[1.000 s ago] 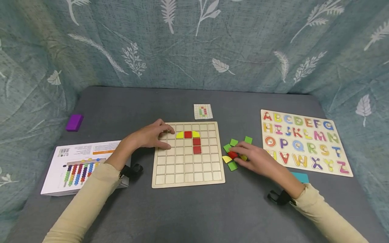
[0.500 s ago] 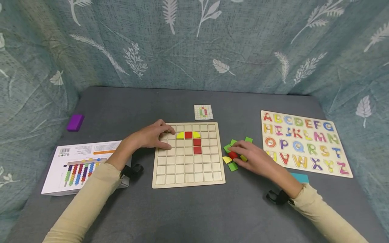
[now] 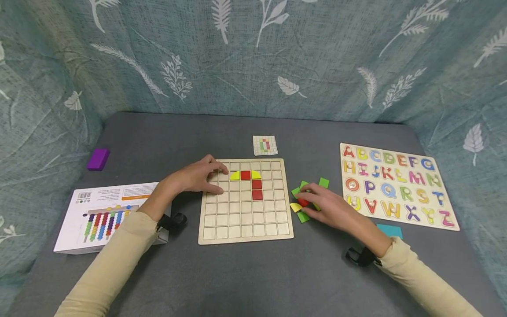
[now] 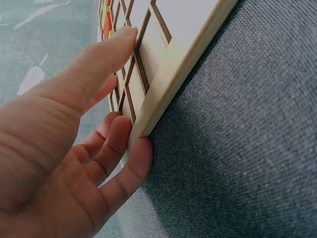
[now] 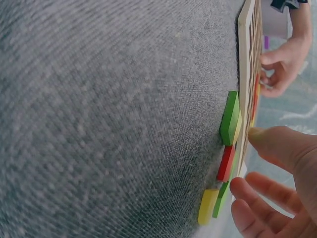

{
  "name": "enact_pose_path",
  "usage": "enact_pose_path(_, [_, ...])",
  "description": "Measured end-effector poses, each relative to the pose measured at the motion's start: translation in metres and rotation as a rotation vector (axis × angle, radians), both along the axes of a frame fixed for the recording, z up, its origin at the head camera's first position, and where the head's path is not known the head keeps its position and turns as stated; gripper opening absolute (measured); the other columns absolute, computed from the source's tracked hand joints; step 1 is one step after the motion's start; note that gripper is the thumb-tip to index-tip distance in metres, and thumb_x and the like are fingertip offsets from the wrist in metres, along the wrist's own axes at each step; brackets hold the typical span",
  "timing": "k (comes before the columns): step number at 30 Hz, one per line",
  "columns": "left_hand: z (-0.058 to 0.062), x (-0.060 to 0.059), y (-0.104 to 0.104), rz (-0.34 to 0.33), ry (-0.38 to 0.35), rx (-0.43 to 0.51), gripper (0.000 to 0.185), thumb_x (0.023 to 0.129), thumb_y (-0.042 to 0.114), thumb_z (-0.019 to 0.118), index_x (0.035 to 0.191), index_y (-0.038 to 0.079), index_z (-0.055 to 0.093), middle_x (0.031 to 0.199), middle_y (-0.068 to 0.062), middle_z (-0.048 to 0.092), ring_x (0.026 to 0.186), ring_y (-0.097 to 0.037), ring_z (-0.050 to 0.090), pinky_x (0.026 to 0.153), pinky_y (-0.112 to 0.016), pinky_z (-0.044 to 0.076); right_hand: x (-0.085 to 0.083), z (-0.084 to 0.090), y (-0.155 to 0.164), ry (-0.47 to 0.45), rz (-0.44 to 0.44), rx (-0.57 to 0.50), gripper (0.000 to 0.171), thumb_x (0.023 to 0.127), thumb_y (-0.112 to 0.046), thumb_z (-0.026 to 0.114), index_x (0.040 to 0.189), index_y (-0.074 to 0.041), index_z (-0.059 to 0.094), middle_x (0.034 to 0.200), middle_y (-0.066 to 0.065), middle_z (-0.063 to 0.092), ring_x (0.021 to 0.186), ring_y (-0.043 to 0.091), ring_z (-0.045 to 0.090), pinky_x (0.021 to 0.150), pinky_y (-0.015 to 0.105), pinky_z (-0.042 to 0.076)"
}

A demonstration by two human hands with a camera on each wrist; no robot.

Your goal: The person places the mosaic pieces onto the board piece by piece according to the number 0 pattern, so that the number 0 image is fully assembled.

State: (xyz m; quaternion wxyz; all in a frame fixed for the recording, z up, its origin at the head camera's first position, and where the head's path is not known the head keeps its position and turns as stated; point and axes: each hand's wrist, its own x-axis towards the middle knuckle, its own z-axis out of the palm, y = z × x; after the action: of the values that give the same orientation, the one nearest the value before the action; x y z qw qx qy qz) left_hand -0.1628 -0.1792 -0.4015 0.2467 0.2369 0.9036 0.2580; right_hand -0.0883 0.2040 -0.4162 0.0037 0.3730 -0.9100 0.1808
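A wooden grid board (image 3: 245, 220) lies mid-table with two yellow curved tiles and three red squares (image 3: 256, 185) set in its upper rows. My left hand (image 3: 200, 177) rests on its upper left corner, the thumb (image 4: 106, 54) flat on top and the fingers (image 4: 116, 144) against the board's side edge (image 4: 173, 74). My right hand (image 3: 318, 201) hovers over a cluster of loose tiles beside the board. Thumb (image 5: 277, 146) and fingertips (image 5: 245, 191) flank a red tile (image 3: 303, 202) (image 5: 225, 162) that lies flat, with a small gap showing. Green tiles (image 3: 324, 182) (image 5: 230, 116) and a yellow piece (image 3: 295, 207) (image 5: 207, 206) surround it.
A small pattern card (image 3: 265, 145) lies behind the board. An alphabet puzzle (image 3: 396, 185) fills the right side, with a teal piece (image 3: 390, 230) in front of it. A printed box (image 3: 99, 215) and a purple block (image 3: 97, 159) sit at the left. Curtain encloses the table.
My right hand has crept slightly left over the loose tiles, closing in around the red one. The left hand and the board have not moved.
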Motion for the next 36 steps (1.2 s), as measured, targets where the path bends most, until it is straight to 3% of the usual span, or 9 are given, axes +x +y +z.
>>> enact_pose_path(36, [-0.0015,0.0004,0.0009,0.002,0.007,0.001,0.052,0.084,0.027,0.077,0.13,0.014,0.056,0.11,-0.01,0.041,0.09,-0.021,0.043,0.075,-0.032,0.036,0.0013,-0.0037,0.005,0.025,0.018,-0.029,0.029,0.087,-0.015,0.072,0.116,-0.01,0.069,0.114,0.003,0.065,0.101,0.018,0.063,0.084,0.038,0.051])
